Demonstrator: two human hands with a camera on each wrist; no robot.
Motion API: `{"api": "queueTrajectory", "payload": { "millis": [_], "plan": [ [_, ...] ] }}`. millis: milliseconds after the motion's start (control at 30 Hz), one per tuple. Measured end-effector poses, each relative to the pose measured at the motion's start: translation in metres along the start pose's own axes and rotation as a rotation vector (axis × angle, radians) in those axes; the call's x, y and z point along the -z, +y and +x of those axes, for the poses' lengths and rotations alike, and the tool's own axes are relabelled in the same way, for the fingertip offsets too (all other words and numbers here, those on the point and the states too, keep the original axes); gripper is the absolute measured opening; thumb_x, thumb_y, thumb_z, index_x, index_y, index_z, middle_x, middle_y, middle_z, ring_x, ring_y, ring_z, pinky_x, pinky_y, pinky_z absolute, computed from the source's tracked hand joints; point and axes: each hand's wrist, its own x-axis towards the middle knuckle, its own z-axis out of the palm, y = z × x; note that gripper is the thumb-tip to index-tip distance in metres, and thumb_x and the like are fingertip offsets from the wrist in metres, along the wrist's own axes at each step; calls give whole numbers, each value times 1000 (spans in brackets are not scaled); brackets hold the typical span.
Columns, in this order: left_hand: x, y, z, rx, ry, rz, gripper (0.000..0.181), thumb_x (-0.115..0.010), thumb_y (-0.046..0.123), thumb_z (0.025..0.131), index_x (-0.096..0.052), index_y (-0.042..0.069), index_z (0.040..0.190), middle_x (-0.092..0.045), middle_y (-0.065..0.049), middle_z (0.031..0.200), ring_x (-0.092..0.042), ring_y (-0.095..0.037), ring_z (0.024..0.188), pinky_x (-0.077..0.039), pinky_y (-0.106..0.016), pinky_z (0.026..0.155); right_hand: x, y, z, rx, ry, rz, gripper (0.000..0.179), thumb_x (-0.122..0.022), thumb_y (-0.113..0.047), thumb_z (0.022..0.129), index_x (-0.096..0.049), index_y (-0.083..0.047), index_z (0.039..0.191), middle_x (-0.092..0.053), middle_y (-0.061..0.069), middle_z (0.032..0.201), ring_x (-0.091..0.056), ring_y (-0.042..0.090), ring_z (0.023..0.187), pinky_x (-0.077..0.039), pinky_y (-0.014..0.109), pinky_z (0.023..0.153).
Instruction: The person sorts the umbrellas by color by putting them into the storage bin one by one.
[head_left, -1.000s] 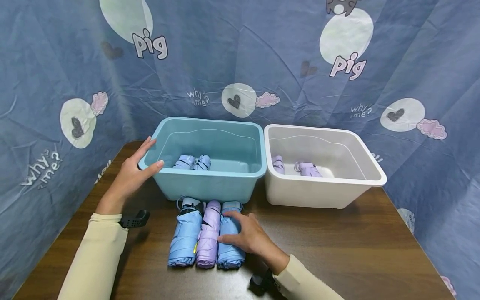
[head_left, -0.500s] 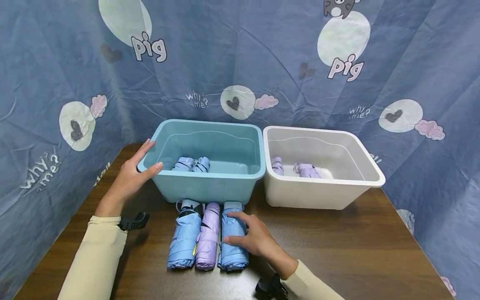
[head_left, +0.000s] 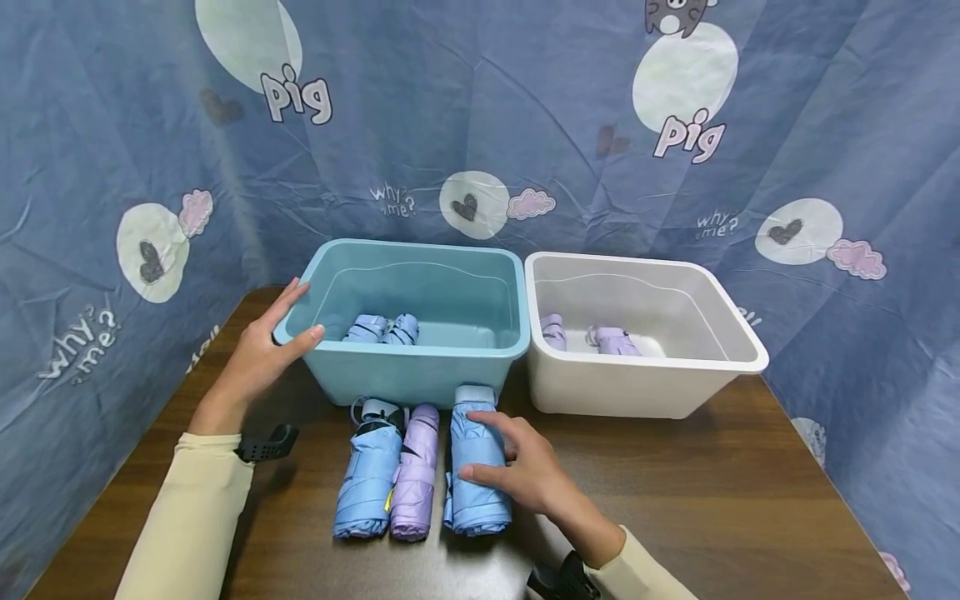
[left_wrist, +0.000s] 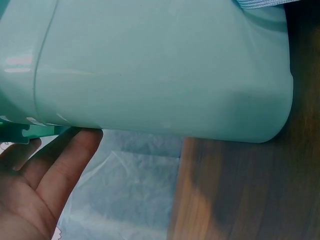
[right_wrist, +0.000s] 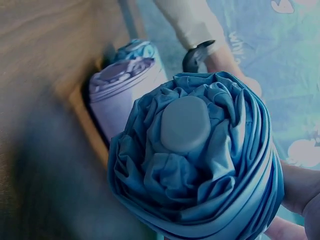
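My right hand (head_left: 525,469) grips a folded blue umbrella (head_left: 477,442) near its middle, thumb and fingers across the top. Seen end-on in the right wrist view, that umbrella (right_wrist: 190,165) shows bunched fabric around a pale blue cap. To its left a slim purple umbrella (head_left: 415,479) and another blue umbrella (head_left: 367,479) lie side by side on the table. My left hand (head_left: 258,354) rests at the front left corner of the teal bin (head_left: 408,371), thumb over the rim. Its fingers (left_wrist: 70,162) lie straight along the bin's outer side.
Inside the teal bin are two blue umbrellas (head_left: 403,329). A white bin (head_left: 622,387) beside it holds two purple umbrellas (head_left: 617,340). Both bins stand at the back of the brown wooden table (head_left: 675,500), against a blue printed cloth (head_left: 480,100).
My right hand has drawn the blue umbrella to the right and slightly forward, opening a gap beside the purple umbrella. The left hand stays at the teal bin's corner.
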Motion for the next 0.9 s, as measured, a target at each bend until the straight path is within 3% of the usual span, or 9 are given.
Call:
{"api": "queueTrajectory", "payload": {
  "millis": [300,667,900],
  "plan": [
    [0,2,1,5,-3,13,75,-66,39,89,-27,35,153,-11,16,159,-22,-36,142,-24,-67,104,9,-16,-10,31,14,10,63,-82,-34,76,-56,-34,134,-54,9,109,-65,26,91,-53,37,73],
    [1,1,1,3,-2,4,75,-66,38,90,-27,33,153,-12,15,159,-22,-35,142,-24,-65,105,17,-41,-21,84,17,53,64,-82,-35,77,-54,-42,134,-51,-2,119,-63,22,97,-54,35,79],
    [0,-2,0,9,-8,14,75,-66,38,90,-26,35,153,-11,15,159,-21,-36,142,-24,-67,105,25,-57,-25,103,7,114,64,-82,-31,77,-53,-42,134,-50,-1,124,-63,24,101,-55,33,80]
  ]
}}
